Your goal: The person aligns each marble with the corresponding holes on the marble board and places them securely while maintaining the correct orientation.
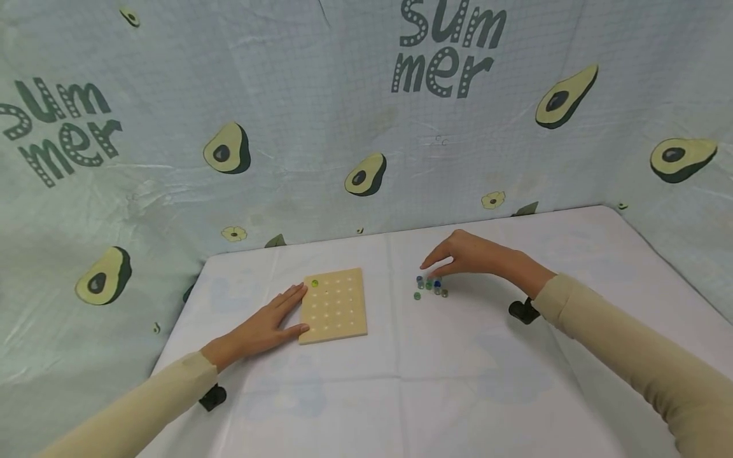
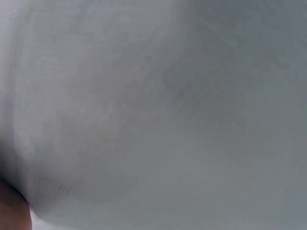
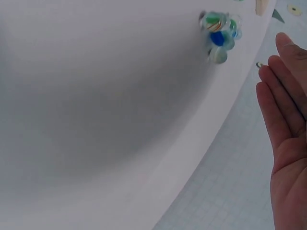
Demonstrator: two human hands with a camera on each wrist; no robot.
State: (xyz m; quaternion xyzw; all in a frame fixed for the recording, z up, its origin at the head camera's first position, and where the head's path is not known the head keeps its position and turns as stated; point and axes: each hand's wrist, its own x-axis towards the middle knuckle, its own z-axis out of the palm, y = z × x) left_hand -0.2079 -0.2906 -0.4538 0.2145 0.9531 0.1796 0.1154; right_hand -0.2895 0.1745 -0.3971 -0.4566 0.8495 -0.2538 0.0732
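The left hand [image 1: 265, 326] lies flat on the white tablecloth [image 1: 458, 381], fingers straight, its fingertips touching the left edge of the wooden peg board [image 1: 335, 305]. One green marble [image 1: 314, 283] sits in a hole at the far left corner of the board. The right hand [image 1: 471, 254] hovers just above a small cluster of glass marbles [image 1: 431, 286], fingers loosely extended and holding nothing. The cluster lies to the right of the board, apart from it, with bare cloth between them. Much free cloth lies toward the near and right table edges. The right wrist view shows the marbles [image 3: 219, 33] closely, blue and green ones touching, and the open palm [image 3: 288, 143]. The left wrist view shows only blurred cloth.
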